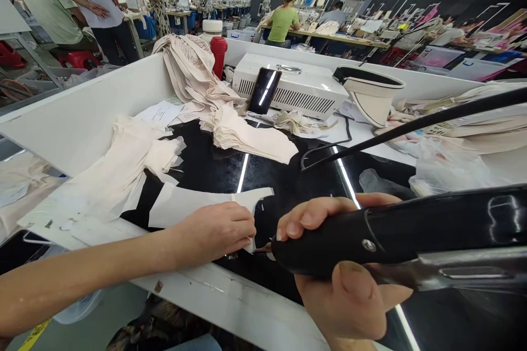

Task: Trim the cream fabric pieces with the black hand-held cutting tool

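Observation:
My left hand is closed on the right end of a curved cream fabric piece, which lies near the front edge of the black work surface. The fingertips pinch its edge. In my right hand is a black hand tool with a small screw and a long silver metal part along its underside; its exact kind is unclear. The tool's rounded end is just right of my left fingers, and its other end runs out of view on the right. A small tip near the fabric is partly hidden.
Stacked cream pieces lie behind, with more fabric on the left. A phone leans against a vented white box. A black cable crosses the right side. Beyond the white side wall, people work at sewing tables.

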`<state>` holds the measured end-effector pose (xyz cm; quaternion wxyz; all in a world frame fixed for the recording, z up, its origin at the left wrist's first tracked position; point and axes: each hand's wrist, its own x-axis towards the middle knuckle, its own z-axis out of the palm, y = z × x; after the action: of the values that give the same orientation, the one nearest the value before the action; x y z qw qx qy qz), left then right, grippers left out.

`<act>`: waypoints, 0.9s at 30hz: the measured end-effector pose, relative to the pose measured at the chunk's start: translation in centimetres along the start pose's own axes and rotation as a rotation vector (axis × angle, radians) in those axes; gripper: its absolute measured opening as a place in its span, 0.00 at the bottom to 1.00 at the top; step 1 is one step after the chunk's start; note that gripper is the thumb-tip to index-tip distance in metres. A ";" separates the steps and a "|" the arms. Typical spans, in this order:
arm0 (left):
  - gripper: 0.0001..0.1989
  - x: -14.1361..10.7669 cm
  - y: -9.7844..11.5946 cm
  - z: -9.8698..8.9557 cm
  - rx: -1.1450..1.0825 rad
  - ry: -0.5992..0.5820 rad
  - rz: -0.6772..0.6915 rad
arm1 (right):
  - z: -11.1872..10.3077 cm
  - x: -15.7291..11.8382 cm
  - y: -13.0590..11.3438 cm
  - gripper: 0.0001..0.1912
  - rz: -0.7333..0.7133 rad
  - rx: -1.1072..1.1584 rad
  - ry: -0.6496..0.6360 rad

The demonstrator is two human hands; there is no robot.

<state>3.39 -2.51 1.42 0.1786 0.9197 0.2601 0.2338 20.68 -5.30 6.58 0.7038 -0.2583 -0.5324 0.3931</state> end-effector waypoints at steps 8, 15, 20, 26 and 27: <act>0.07 -0.1 -0.3 0.3 0.037 -0.005 0.082 | 0.0 -0.1 -0.1 0.24 0.005 -0.006 0.019; 0.11 -0.4 -0.6 -0.3 0.034 -0.049 0.168 | 0.1 -0.1 -0.1 0.23 -0.003 0.013 0.016; 0.10 -0.6 -0.5 -1.0 0.081 -0.027 0.233 | 0.0 0.0 -0.1 0.23 -0.007 0.007 0.011; 0.12 -0.7 -0.6 -0.9 0.186 -0.022 0.302 | 0.0 0.0 -0.1 0.23 0.001 0.013 0.016; 0.13 -0.8 -0.6 -0.9 0.204 -0.025 0.303 | 0.0 0.0 -0.1 0.23 -0.003 0.019 0.020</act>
<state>2.09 -2.25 1.65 0.0506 0.9645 0.1387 0.2189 20.72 -5.34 6.71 0.7120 -0.2550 -0.5219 0.3944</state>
